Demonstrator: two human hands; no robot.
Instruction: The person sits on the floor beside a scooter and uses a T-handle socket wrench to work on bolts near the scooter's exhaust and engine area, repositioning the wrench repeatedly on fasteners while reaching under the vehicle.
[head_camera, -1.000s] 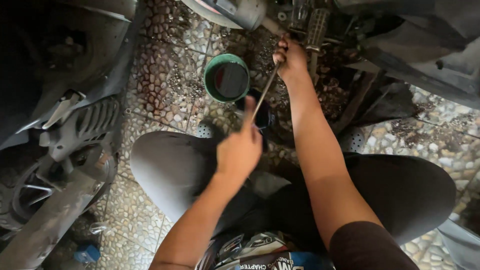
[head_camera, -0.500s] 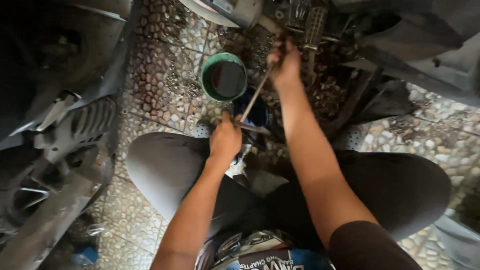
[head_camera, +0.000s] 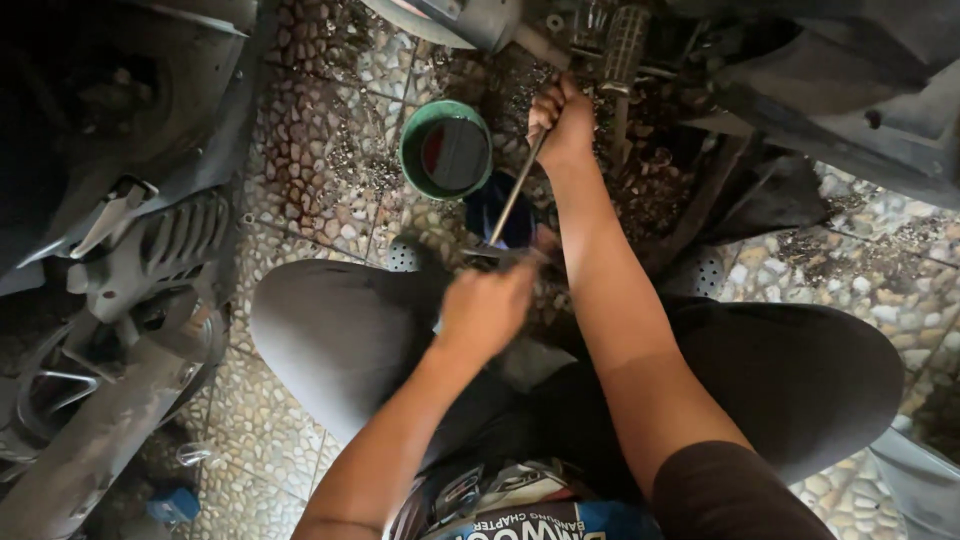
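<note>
While your right hand (head_camera: 562, 118) clamps the long thin metal rod (head_camera: 515, 192) steady, your blurred left hand (head_camera: 487, 305), fingers closed, meets its near end beside the green round plastic tub (head_camera: 412, 150).

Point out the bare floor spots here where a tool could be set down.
Bare pebbled floor lies left of the green bowl, between it and the grey engine cover, and beyond the left knee. A second patch sits at far right past the right thigh. Around the right hand and its metal rod, debris and machine parts crowd the floor; the left hand is blurred.
</note>
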